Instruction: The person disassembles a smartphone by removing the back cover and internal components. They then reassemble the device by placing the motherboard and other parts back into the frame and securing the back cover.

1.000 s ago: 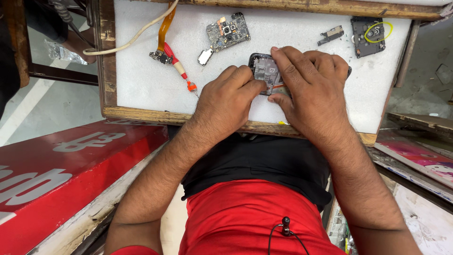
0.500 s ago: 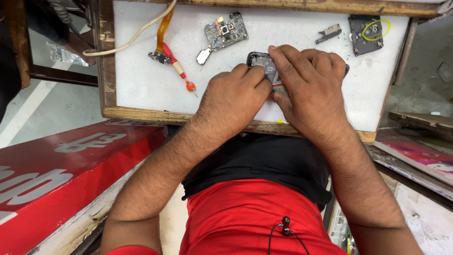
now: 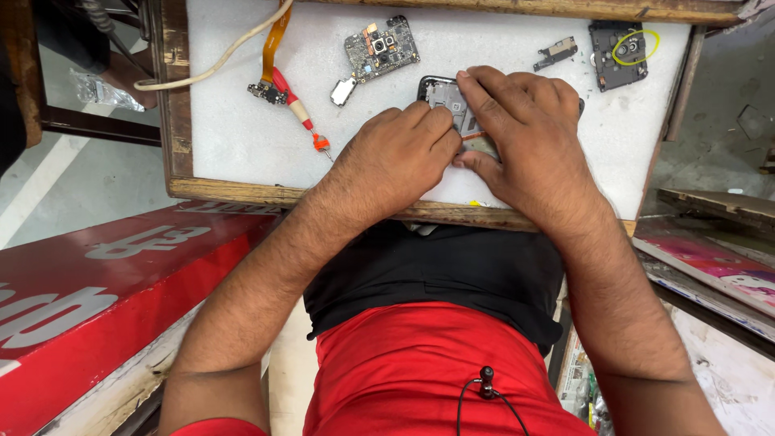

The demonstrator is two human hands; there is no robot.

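**Small parts, tight grip**

Both hands crowd the opened phone (image 3: 446, 95) at upper centre of the white tray (image 3: 234, 137). The left hand (image 3: 395, 157) pinches at its edge; the right hand (image 3: 521, 133) presses flat, fingers spread. A slip could crack it (or knock the nearby circuit board (image 3: 381, 47)).

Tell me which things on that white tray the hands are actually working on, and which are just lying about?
In hand:
- opened phone body, under both hands
- left hand and right hand, fingers pressed on it

Lying apart:
- circuit board
- small silver part
- red-handled screwdriver
- orange ribbon cable
- white cable
- dark camera cover
- small dark bracket
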